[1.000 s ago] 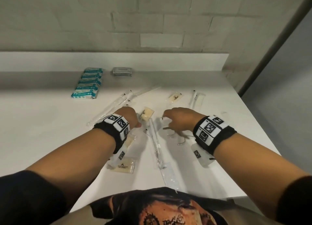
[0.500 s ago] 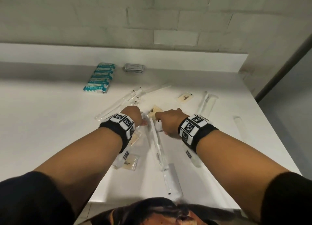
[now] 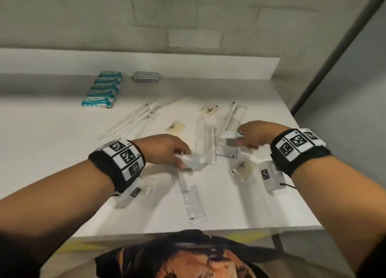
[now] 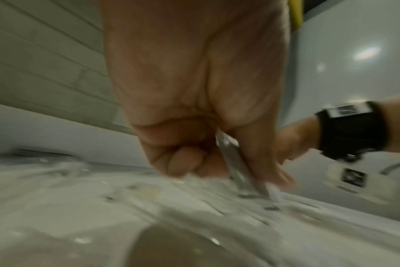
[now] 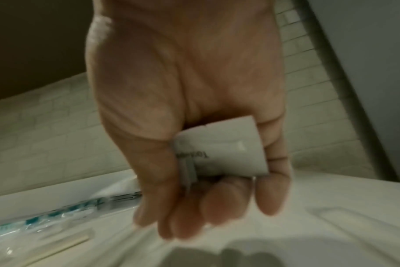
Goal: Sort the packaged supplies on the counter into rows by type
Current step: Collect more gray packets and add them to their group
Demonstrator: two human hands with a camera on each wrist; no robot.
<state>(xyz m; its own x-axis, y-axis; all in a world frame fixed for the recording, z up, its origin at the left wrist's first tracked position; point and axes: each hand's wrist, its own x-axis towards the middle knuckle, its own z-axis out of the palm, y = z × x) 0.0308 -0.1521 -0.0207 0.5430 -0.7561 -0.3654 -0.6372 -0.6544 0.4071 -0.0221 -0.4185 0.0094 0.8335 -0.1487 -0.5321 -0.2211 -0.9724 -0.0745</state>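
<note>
Counter (image 3: 52, 144) strewn: teal packets (image 3: 102, 88) stacked rear-left, clear sleeves (image 3: 205, 140) between hands; both hands' fingers pinching packets.

Dim, soft light; blurred wrist views

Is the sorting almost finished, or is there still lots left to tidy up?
Not nearly finished. Done: the teal packets already lie in one neat row at the back. In hand: the left hand pinches a clear packet, and the right hand holds a white packet. Left: long clear sleeves and small tan packets lie mixed and crooked across the counter.
</note>
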